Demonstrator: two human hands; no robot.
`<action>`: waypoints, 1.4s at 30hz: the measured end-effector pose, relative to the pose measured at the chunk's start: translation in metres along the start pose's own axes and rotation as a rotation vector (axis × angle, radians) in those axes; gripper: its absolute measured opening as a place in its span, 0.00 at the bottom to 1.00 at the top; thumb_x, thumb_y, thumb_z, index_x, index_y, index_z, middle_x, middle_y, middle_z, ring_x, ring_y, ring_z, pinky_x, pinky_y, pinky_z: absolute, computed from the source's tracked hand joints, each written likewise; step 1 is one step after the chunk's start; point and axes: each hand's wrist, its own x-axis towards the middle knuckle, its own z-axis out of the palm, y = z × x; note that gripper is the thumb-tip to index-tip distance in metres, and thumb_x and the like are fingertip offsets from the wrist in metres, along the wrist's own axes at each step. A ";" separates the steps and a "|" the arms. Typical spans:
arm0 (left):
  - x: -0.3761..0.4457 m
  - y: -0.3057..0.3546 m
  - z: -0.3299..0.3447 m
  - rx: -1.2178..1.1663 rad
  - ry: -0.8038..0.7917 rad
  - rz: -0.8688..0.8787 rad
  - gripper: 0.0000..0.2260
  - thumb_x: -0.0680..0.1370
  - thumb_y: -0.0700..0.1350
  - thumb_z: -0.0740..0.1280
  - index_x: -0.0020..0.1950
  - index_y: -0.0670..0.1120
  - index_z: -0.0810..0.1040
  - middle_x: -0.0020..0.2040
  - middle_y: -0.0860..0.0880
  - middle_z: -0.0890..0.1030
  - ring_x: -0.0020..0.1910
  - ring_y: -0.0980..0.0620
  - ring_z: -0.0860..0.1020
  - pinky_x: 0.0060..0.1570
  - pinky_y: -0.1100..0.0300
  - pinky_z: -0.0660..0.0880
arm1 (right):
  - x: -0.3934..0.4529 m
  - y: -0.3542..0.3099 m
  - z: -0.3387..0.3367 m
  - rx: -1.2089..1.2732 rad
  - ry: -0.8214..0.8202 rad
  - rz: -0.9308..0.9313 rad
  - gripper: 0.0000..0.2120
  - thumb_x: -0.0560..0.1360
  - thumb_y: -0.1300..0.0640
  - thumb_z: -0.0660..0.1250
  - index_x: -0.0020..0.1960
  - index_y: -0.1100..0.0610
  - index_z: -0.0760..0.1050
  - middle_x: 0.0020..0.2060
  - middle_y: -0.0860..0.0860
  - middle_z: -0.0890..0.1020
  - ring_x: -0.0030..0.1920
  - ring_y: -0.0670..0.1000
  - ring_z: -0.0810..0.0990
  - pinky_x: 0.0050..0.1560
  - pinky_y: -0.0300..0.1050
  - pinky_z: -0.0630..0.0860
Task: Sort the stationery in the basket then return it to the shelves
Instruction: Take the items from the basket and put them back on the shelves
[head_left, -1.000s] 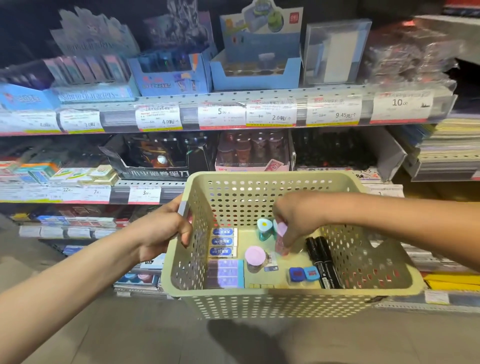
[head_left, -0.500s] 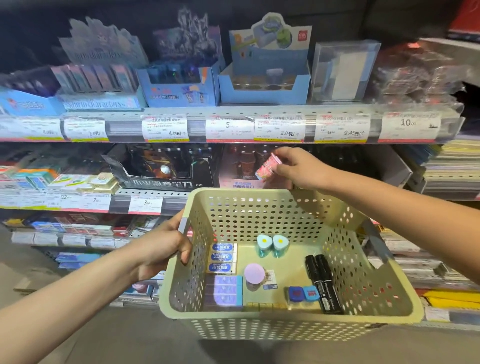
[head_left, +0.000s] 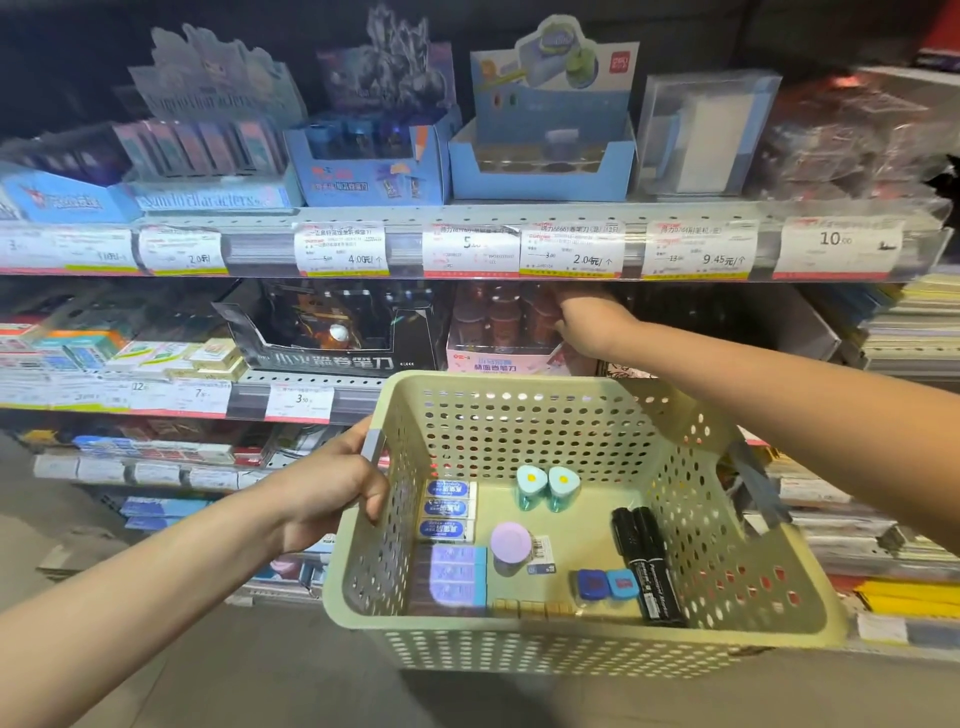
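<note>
Left hand (head_left: 332, 486) grips the left rim of the basket (head_left: 524, 642), thumb over the edge and fingers curled inside the wall, holding it up in front of the shelves (head_left: 467, 244). Right hand (head_left: 584, 322) is extended to the middle shelf, up against the pink display box (head_left: 493, 358) of small reddish cylindrical items; fingers are hidden behind the hand and the box contents, so cannot tell whether it holds anything.

Basket is pale yellow-green, perforated. Inside it: three blue-and-white erasers (head_left: 448, 508) in a column by the left wall, a purple-blue pack (head_left: 457, 574) below them, two teal triangular sharpeners (head_left: 546, 486) side by side near the far wall, a round lilac-lidded item (head_left: 510, 541) in the middle with a barcode tag beside it, two small blue cases (head_left: 605, 583) touching each other, two black markers (head_left: 644, 564) lying parallel right of the cases, a row of small tan blocks (head_left: 532, 607) along the near wall.

Top shelf holds blue display boxes and a clear plastic box; price labels (head_left: 571, 249) run along the shelf edge. Black display box (head_left: 332, 338) sits left of the pink one.
</note>
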 end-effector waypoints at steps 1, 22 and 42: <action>0.000 0.000 0.000 -0.001 -0.001 0.000 0.36 0.52 0.30 0.57 0.56 0.54 0.75 0.44 0.37 0.75 0.41 0.41 0.74 0.40 0.54 0.71 | 0.001 0.001 0.000 -0.003 0.002 0.005 0.15 0.76 0.67 0.57 0.62 0.63 0.70 0.56 0.61 0.76 0.55 0.62 0.76 0.53 0.51 0.75; 0.004 0.009 -0.007 0.029 -0.022 -0.009 0.36 0.53 0.30 0.58 0.58 0.52 0.75 0.40 0.39 0.75 0.35 0.44 0.74 0.33 0.58 0.72 | 0.003 0.002 0.005 -0.079 0.001 -0.080 0.17 0.78 0.64 0.60 0.65 0.55 0.73 0.62 0.54 0.75 0.60 0.58 0.74 0.55 0.43 0.71; 0.004 0.008 -0.009 0.012 -0.029 -0.002 0.36 0.53 0.30 0.58 0.59 0.51 0.74 0.43 0.38 0.76 0.36 0.44 0.75 0.34 0.57 0.73 | -0.057 0.005 -0.001 -0.061 0.194 -0.598 0.11 0.74 0.51 0.58 0.48 0.57 0.75 0.45 0.51 0.76 0.47 0.49 0.74 0.51 0.47 0.72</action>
